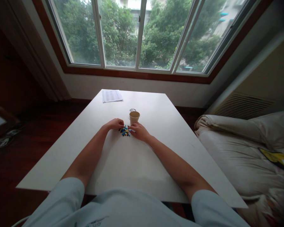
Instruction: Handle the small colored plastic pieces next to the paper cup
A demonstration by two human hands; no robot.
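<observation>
A room in a home.
A soft couch point(227, 154) sits on the right, a long curtain point(29, 47) hangs on the left, the floor point(42, 127) is dark red, and a big window point(140, 34) shows green trees point(119, 36) outside.

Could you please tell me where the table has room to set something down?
The white table is bare right of the cup to the table's edge, and between the forearms. It is crowded where the left hand and right hand flank the small coloured pieces.
</observation>
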